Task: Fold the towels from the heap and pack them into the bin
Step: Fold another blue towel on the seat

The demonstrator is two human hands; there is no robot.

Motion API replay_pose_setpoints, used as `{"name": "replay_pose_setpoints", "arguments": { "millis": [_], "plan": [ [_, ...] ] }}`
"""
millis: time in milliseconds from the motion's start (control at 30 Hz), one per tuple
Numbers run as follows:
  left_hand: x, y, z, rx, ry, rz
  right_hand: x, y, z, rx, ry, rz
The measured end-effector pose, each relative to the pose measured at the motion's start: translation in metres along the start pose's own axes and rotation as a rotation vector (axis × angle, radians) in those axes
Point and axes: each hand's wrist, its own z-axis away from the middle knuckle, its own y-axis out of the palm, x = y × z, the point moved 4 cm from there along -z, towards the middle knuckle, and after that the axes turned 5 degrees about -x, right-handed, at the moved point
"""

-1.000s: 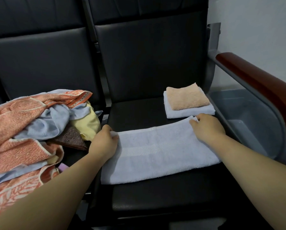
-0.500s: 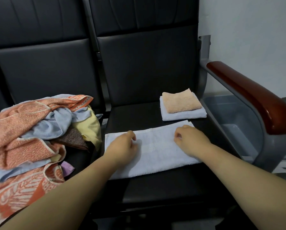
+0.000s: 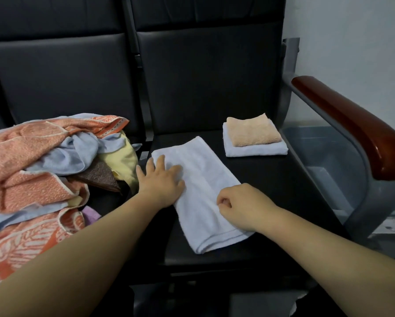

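Towel [image 3: 205, 191], white and already folded into a long doubled strip, lies slantwise on the black seat [image 3: 272, 179], one short end toward the seat back, the other near the front edge; it looks soft, light and limp, with a thick pile that should cling to itself rather than slide, so it will probably sag wherever it is not held, and nothing in it can break. The left hand [image 3: 162, 181] rests flat on its upper left part, fingers straight and spread; the right hand [image 3: 242, 207] sits on its right long edge lower down, fingers curled in against the thumb, and whether they pinch any cloth I cannot tell. For the next fold the best hold is likely the two corners of the near short end, taken through both layers and carried over to the far end. Just beyond, apart from it, a peach towel [image 3: 252, 132] sits on a folded white towel [image 3: 256, 151]; the heap [image 3: 43, 161] lies on the next seat, near the left hand; the grey bin [image 3: 324, 156] stands right of the seat, below the wooden armrest [image 3: 352, 124].
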Motion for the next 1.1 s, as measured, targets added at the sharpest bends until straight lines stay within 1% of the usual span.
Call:
{"name": "replay_pose_setpoints", "arguments": {
  "millis": [67,100,133,200,267,367,433,500,533,567,667,733,800,833,900,1000,1100],
  "plan": [
    [0.006,-0.007,0.001,-0.113,-0.085,-0.009,0.009,0.006,0.005,0.016,-0.045,-0.078],
    [0.008,-0.008,0.003,-0.133,-0.120,0.023,0.012,0.009,0.006,0.019,-0.061,-0.101],
    [0.010,-0.008,0.006,-0.119,-0.142,0.096,0.014,0.011,0.007,0.022,-0.069,-0.115],
    [0.013,-0.006,0.017,-0.029,-0.172,0.312,0.015,0.013,0.008,0.026,-0.071,-0.144],
    [0.011,-0.006,0.034,0.053,-0.143,0.502,0.012,0.010,0.007,0.038,-0.062,-0.173],
    [0.004,-0.013,0.064,0.172,0.019,0.683,0.013,0.007,0.005,0.070,-0.063,-0.175],
    [-0.002,-0.014,0.087,0.350,0.109,0.919,0.015,0.007,0.004,0.082,-0.060,-0.162],
    [-0.006,-0.015,0.108,0.539,0.088,1.190,0.016,0.008,0.004,0.093,-0.057,-0.161],
    [-0.008,-0.016,0.116,0.595,0.063,1.276,0.017,0.008,0.005,0.099,-0.057,-0.167],
    [-0.007,-0.019,0.122,0.613,0.048,1.323,0.017,0.009,0.006,0.104,-0.057,-0.176],
    [0.003,-0.027,0.124,0.556,0.089,1.320,0.015,0.012,0.008,0.128,-0.031,-0.210],
    [0.009,-0.031,0.122,0.466,0.083,1.226,0.015,0.013,0.011,0.153,0.003,-0.279],
    [0.011,-0.034,0.120,0.336,0.048,1.126,0.017,0.013,0.018,0.186,0.024,-0.364],
    [0.012,-0.036,0.120,0.286,0.014,1.122,0.019,0.012,0.021,0.193,0.023,-0.374],
    [0.012,-0.042,0.118,0.199,-0.044,1.145,0.023,0.009,0.026,0.184,-0.005,-0.287],
    [0.020,-0.051,0.112,0.077,-0.055,1.068,0.023,0.010,0.027,0.104,-0.004,-0.152],
    [0.030,-0.057,0.106,0.029,-0.111,1.119,0.019,0.004,0.019,-0.049,0.024,-0.171]
  ]
}}
